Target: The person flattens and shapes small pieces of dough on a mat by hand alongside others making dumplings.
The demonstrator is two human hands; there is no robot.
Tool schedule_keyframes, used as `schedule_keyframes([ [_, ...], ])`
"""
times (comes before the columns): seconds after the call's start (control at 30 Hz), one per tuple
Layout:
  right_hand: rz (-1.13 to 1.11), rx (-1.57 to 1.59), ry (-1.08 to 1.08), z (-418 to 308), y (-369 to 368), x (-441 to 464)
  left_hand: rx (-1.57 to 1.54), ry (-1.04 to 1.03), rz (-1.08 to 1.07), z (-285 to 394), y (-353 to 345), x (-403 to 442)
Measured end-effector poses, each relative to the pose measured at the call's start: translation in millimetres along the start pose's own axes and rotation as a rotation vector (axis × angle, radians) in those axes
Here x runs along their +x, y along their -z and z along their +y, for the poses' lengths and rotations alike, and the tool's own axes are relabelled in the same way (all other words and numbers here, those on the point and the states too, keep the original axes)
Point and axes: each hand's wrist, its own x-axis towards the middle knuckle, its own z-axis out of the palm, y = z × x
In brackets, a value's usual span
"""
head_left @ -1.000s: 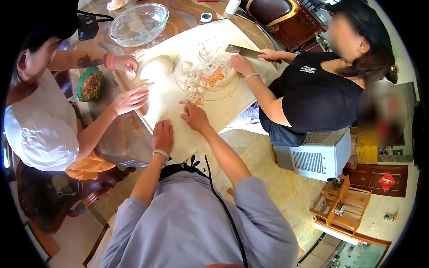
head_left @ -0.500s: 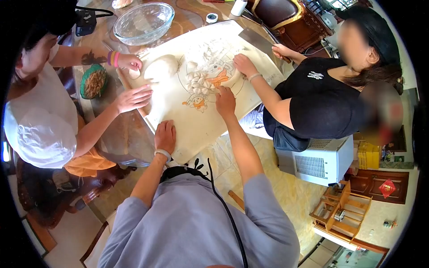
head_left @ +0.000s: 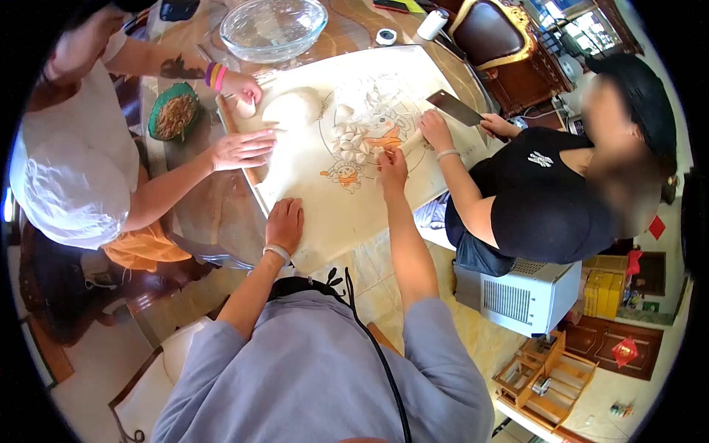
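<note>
My left hand (head_left: pixel 285 224) lies flat on the near edge of the white printed pastry mat (head_left: pixel 325 229), fingers stretched out and holding nothing. My right hand (head_left: pixel 392 168) has its fingers pinched around a small white dough piece at the right side of a pile of cut dough pieces (head_left: pixel 350 142). A large smooth dough lump (head_left: pixel 292 108) sits behind, on the mat's left half. Right of my right hand, a co-worker's hand (head_left: pixel 436 129) rests by a dough roll (head_left: pixel 408 142). That person's other hand holds a cleaver (head_left: pixel 455 108).
At left, another person's hands (head_left: pixel 242 150) are over the mat, by a rolling pin (head_left: pixel 252 177). A green bowl of filling (head_left: pixel 174 113) stands beside them. A glass bowl (head_left: pixel 273 29) is behind the mat, with a white bottle (head_left: pixel 433 24) at the back right.
My right hand has drawn its fingers into a pinch beside the pile. The co-worker's cleaver is now raised at an angle near the dough roll. The whole view has shifted slightly.
</note>
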Motion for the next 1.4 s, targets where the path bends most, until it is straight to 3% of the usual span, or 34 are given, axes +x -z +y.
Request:
schedule_keyframes([
  [0.1,-0.218,0.603,-0.238,-19.5,8.1,-11.5,-0.019,0.044,-0.033,2.8,2.6,-2.3],
  [0.23,-0.224,0.767,-0.408,-42.8,4.9,-17.7,-0.027,0.035,-0.029,-0.6,1.1,-2.3],
  [0.53,-0.254,0.238,-0.093,-24.5,-4.2,48.2,-0.032,0.020,-0.016,-2.1,1.1,-3.1],
  [0.77,-0.297,0.113,-0.109,-21.2,-27.4,103.2,0.049,-0.004,0.004,-6.9,-11.1,-3.1],
  [0.87,-0.120,-0.416,0.178,-0.9,-40.6,122.8,0.022,0.032,-0.005,-1.3,-2.0,-1.7],
  [0.97,0.036,-0.736,0.191,-16.0,-42.8,113.9,0.022,0.034,-0.009,-2.2,2.2,0.3],
  [1.0,0.048,-0.682,0.068,-14.3,-44.6,115.5,0.027,0.031,-0.008,-2.5,0.8,-0.3],
  [1.03,0.013,-0.696,0.103,-12.7,-42.3,114.8,0.030,0.025,-0.004,-2.2,-0.2,0.1],
  [1.1,-0.052,-0.717,0.177,-13.9,-39.7,108.8,0.015,0.044,-0.037,-0.3,3.1,0.3],
  [1.3,0.071,-0.613,0.385,-12.5,-43.2,90.8,0.021,0.036,-0.027,-3.0,0.9,-0.3],
  [1.4,0.171,-0.760,0.649,-10.2,-42.3,93.3,0.039,0.026,-0.012,-4.9,0.4,-2.0],
])
